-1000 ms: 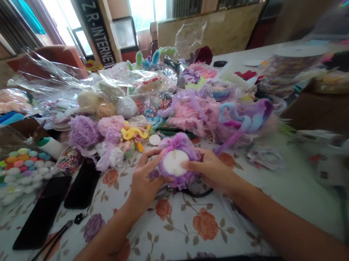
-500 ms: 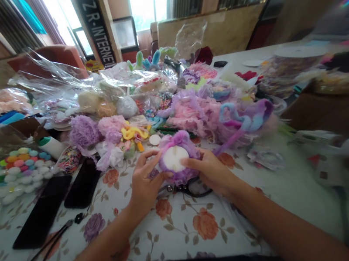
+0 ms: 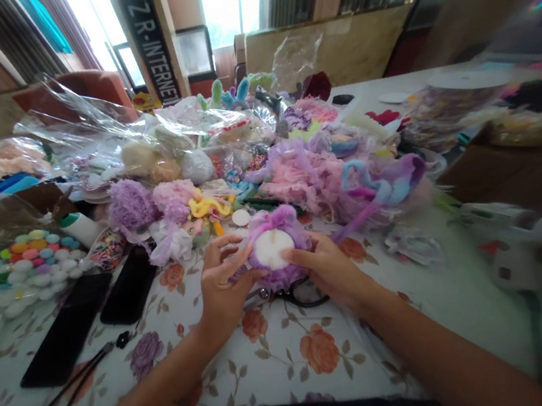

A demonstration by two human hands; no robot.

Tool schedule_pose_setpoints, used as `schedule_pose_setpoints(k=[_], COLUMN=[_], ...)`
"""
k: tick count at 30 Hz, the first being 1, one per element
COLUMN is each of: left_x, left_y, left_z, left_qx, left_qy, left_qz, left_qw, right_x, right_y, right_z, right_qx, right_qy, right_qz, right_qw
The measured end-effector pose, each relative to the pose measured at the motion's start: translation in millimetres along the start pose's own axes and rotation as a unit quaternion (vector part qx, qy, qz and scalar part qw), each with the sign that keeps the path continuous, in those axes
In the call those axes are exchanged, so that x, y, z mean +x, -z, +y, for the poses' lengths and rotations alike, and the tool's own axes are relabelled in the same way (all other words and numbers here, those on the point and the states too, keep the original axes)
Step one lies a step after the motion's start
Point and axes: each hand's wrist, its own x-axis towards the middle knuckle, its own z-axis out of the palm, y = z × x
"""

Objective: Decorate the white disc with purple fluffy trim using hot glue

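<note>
A fluffy purple piece [image 3: 288, 219] with a round white disc [image 3: 275, 249] on its upper face is held between both hands above the flowered cloth. My left hand [image 3: 224, 282] grips its left edge between thumb and fingers. My right hand [image 3: 331, 265] holds the right side, its thumb resting on the white disc. Black-handled scissors [image 3: 308, 296] lie on the cloth just below the piece, partly hidden. A small white disc [image 3: 240, 217] lies behind my left hand.
Two black phones [image 3: 65, 331] [image 3: 127, 287] and cables [image 3: 91, 364] lie at left. Pompoms [image 3: 34, 264], purple and pink fluffy material [image 3: 297, 175] and plastic bags [image 3: 89, 125] are heaped behind. A white glue gun [image 3: 516, 226] is at right.
Both hands keep their hold on the purple piece. The fingers of my left hand have shifted slightly at its left edge.
</note>
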Motion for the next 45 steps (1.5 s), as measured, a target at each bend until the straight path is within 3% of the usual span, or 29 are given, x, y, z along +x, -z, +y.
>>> schedule_pose_setpoints(k=[8,21,28,37,45], left_x=[2,5,8,3,5], left_y=[-0.2,2.3,3.5,-0.5,1.4], left_z=[5,9,-3,-9,0], left_qx=[0.029,-0.056,-0.076,-0.129,-0.04], left_qy=[-0.031,0.076,0.108,0.108,0.079], left_qz=[0.054,-0.06,-0.1,-0.091,-0.024], left_qw=[0.998,0.994,0.986,0.982,0.996], right_x=[1,2,1,-1,0], right_y=[-1,1,3,-1,-3], right_z=[1,-1,2,-1,0], right_qx=[0.005,-0.022,-0.021,-0.007,-0.011], right_qy=[-0.006,0.026,0.009,0.003,0.013], right_qz=[0.008,0.03,0.013,0.008,0.02], right_qw=[1.0,0.999,1.0,1.0,1.0])
